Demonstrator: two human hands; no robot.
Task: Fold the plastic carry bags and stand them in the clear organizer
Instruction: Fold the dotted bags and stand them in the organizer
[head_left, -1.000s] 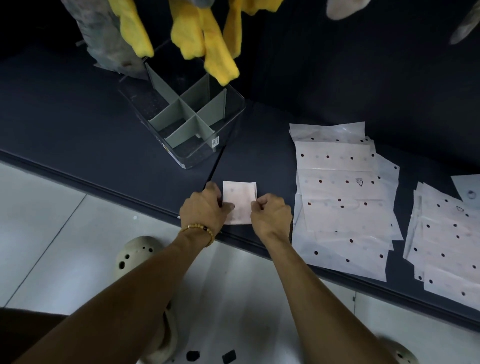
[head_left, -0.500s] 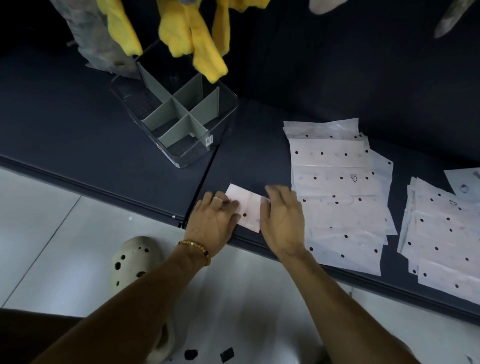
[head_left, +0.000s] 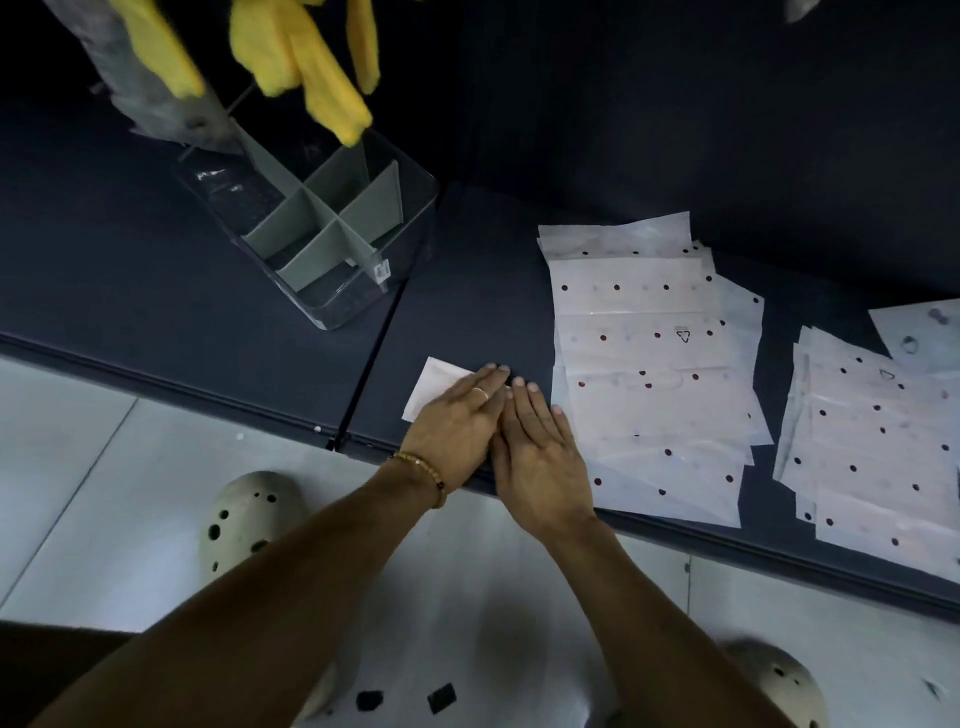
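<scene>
Both hands, left hand (head_left: 457, 418) and right hand (head_left: 540, 452), now lie flat with straight fingers pressing the folded bag (head_left: 434, 387) at the shelf (head_left: 156, 270) edge; a second ago they pinched it. The crease seems set. Beyond, dotted bags (head_left: 649, 364) carry a triangle mark; the organizer (head_left: 332, 234) label is unreadable.

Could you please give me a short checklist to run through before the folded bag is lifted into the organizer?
1. Folded bag pressed flat under left hand and right hand: ok.
2. Bag gripped for lifting: not ok, fingers lie straight.
3. Clear organizer upright, compartments open: ok.
4. Yellow cloth hanging over the organizer clears its compartments: cannot tell.
5. Unfolded bags lie apart from the fold: ok.
</scene>
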